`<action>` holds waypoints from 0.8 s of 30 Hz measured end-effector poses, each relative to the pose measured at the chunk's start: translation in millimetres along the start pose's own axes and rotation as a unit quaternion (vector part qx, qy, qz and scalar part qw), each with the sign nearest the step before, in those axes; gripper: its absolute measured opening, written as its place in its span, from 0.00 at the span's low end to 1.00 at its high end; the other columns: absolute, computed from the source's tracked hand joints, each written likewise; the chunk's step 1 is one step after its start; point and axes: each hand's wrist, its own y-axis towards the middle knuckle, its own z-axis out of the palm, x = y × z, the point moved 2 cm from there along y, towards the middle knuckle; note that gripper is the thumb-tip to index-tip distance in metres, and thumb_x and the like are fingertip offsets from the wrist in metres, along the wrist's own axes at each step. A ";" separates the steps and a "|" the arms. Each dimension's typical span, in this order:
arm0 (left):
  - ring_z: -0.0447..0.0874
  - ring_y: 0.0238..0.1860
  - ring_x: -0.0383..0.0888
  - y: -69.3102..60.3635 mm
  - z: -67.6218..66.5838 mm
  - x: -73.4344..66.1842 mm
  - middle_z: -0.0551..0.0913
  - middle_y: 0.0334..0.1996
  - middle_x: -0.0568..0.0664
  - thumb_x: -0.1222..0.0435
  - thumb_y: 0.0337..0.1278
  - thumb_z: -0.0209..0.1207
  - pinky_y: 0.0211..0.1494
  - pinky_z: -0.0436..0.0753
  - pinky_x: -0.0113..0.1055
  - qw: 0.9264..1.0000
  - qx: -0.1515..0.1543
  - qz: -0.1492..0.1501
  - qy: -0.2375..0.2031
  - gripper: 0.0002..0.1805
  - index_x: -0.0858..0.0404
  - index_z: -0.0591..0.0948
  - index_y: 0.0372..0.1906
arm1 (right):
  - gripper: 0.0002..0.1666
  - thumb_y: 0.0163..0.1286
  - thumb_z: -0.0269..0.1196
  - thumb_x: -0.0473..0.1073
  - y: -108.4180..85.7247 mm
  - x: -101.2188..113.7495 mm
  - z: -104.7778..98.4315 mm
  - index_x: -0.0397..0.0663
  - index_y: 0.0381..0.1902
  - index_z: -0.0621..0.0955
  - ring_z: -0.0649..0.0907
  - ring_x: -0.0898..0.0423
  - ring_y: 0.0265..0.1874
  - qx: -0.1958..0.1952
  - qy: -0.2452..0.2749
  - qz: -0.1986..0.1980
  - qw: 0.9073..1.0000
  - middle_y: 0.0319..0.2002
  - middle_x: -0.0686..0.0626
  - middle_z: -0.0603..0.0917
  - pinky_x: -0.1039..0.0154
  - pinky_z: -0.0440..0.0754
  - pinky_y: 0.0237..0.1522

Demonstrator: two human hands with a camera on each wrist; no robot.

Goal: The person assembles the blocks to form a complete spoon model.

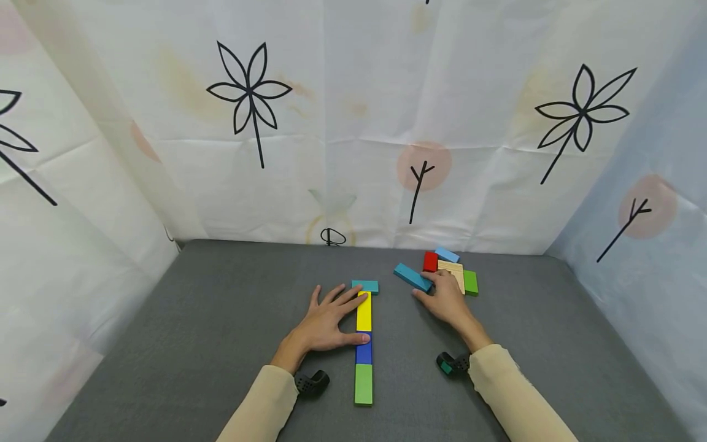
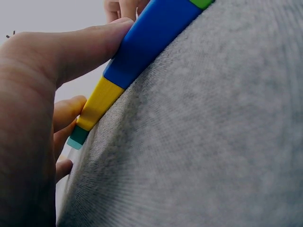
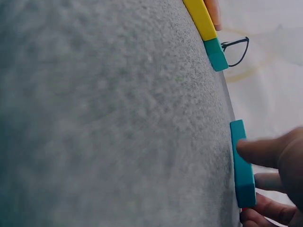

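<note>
A green block (image 1: 363, 385), a dark blue block (image 1: 363, 352) and a yellow block (image 1: 364, 316) lie end to end in a line, with a teal block (image 1: 366, 286) crosswise at the far end. My left hand (image 1: 326, 322) spreads over the line, its thumb on the dark blue block (image 2: 147, 42) and fingertips at the yellow block (image 2: 99, 101) and the teal one (image 2: 78, 137). Farther right, my right hand (image 1: 447, 301) pinches the right end of a blue block (image 1: 410, 276); the thumb lies against that block (image 3: 242, 165) in the right wrist view.
Just beyond my right hand lie a red block (image 1: 430, 261), a light blue block (image 1: 447, 255), a wooden block (image 1: 454, 270) and a green block (image 1: 471, 283). A patterned cloth (image 1: 359, 123) hangs behind the grey table (image 1: 248, 294).
</note>
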 end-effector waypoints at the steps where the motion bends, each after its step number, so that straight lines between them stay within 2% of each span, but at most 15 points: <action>1: 0.46 0.81 0.54 -0.1 0.0 0.0 0.51 0.81 0.40 0.31 0.58 0.57 0.73 0.29 0.69 1.000 -0.001 0.000 -0.001 0.50 0.45 0.59 0.81 | 0.28 0.67 0.70 0.42 1.5 -0.2 1.1 0.30 0.61 0.80 0.77 0.36 0.50 0.002 -0.003 -0.003 1.000 0.53 0.29 0.79 0.41 0.75 0.50; 6: 0.45 0.81 0.54 0.1 0.5 -0.1 0.51 0.81 0.39 0.30 0.57 0.56 0.73 0.29 0.69 1.000 -0.001 0.000 -0.002 0.50 0.45 0.58 0.81 | 0.25 0.67 0.70 0.38 8.3 0.8 5.5 0.28 0.58 0.81 0.77 0.40 0.44 0.001 -0.003 -0.010 1.000 0.47 0.32 0.81 0.46 0.74 0.46; 11: 0.45 0.81 0.54 0.7 1.1 0.0 0.52 0.81 0.40 0.30 0.57 0.57 0.73 0.29 0.69 1.000 -0.003 0.000 -0.003 0.50 0.45 0.59 0.81 | 0.23 0.69 0.68 0.36 17.2 9.6 7.4 0.31 0.59 0.81 0.75 0.43 0.43 0.009 0.054 -0.012 0.998 0.47 0.35 0.78 0.48 0.73 0.46; 17: 0.45 0.81 0.54 1.0 1.4 -0.1 0.51 0.81 0.39 0.30 0.57 0.57 0.73 0.29 0.69 1.000 0.001 -0.007 -0.002 0.50 0.45 0.59 0.81 | 0.21 0.72 0.66 0.36 35.8 27.6 18.6 0.36 0.61 0.82 0.76 0.43 0.47 0.075 0.121 -0.029 0.989 0.48 0.38 0.77 0.48 0.77 0.50; 24: 0.44 0.81 0.53 2.3 2.9 1.4 0.50 0.81 0.37 0.30 0.57 0.56 0.73 0.28 0.69 1.000 0.007 -0.010 0.001 0.50 0.44 0.57 0.81 | 0.20 0.73 0.65 0.37 54.7 39.7 34.8 0.36 0.60 0.83 0.75 0.47 0.43 0.145 0.129 -0.065 0.979 0.48 0.40 0.80 0.55 0.74 0.46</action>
